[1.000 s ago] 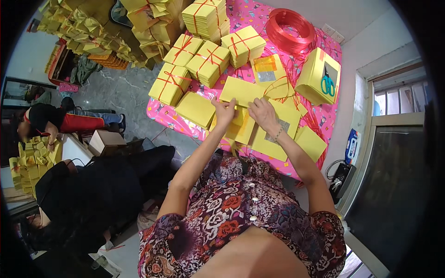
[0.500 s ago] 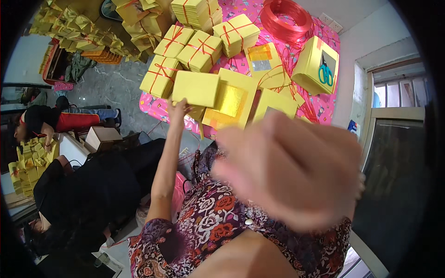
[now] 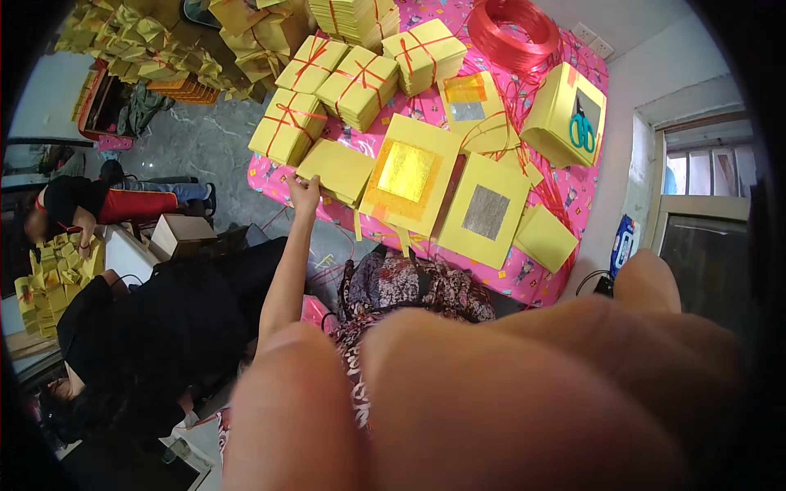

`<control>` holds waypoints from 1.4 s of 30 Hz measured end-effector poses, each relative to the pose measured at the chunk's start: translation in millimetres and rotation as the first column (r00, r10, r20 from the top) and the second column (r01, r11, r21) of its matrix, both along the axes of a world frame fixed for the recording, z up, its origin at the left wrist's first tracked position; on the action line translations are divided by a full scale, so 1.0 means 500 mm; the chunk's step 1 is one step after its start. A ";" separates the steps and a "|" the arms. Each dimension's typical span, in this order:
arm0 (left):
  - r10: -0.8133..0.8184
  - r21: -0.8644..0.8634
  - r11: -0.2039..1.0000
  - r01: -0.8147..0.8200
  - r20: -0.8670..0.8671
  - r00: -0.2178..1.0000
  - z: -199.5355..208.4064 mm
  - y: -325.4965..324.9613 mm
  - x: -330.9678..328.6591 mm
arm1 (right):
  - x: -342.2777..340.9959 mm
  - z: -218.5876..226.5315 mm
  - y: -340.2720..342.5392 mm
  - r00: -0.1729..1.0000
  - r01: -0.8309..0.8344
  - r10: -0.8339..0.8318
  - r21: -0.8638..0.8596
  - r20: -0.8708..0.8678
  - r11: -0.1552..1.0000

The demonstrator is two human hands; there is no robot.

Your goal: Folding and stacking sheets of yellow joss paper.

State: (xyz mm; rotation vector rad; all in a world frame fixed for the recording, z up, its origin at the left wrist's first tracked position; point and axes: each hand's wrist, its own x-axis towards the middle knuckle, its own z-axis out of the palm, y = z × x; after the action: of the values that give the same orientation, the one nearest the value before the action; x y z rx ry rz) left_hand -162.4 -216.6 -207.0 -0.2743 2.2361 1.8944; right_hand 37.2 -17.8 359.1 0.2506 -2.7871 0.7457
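My left hand [image 3: 304, 195] reaches to the table's near left edge, its fingers closed on the near corner of a stack of yellow paper [image 3: 337, 169]. Right of that stack lies a yellow sheet with a shiny gold square [image 3: 406, 172]. Farther right is a yellow sheet with a silver-grey square [image 3: 486, 212], and beside it a smaller yellow stack [image 3: 545, 238]. My right hand [image 3: 524, 401] looms large and blurred close to the camera, covering the lower part of the view. Whether it holds anything does not show.
Yellow bundles tied with red ribbon [image 3: 288, 127] stand at the back left of the pink table cover [image 3: 524, 282]. A red ribbon coil [image 3: 514, 37] lies far back. Teal-handled scissors [image 3: 582, 131] rest on a yellow block at right. Co-workers [image 3: 164, 327] sit at left.
My left hand has lowered the yellow stack toward the table and moved slightly left. My right hand has come nearer the camera and lower, uncovering the silver-grey-square sheet and the small stack.
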 end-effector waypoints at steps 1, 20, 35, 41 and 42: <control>0.000 -0.104 0.995 -0.008 -0.075 0.997 -0.007 0.000 -0.001 | 0.046 -0.001 0.041 1.000 0.009 -0.009 0.008 -0.002 1.000; -0.010 -0.437 0.899 -0.008 -0.040 0.999 0.112 0.066 0.026 | 0.144 -0.023 0.066 0.996 0.089 -0.088 0.026 -0.034 0.996; 0.001 -0.274 0.952 -0.134 -0.436 0.900 0.215 0.066 0.104 | 0.025 -0.651 0.161 0.978 0.001 -0.013 0.057 0.208 0.998; -0.734 -0.536 0.679 0.502 -0.519 0.439 0.305 0.073 0.139 | 0.034 -0.787 0.138 0.965 -0.001 -0.030 0.121 0.260 0.993; -0.734 -0.537 0.679 0.501 -0.517 0.440 0.315 0.082 0.146 | 0.034 -0.789 0.140 0.970 -0.009 -0.026 0.144 0.242 0.990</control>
State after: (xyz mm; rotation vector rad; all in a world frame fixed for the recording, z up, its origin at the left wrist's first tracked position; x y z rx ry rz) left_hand -89.5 -175.6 -49.4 1.3321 2.4869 1.2924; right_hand 54.1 52.4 -35.2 0.1839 -3.0784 0.6103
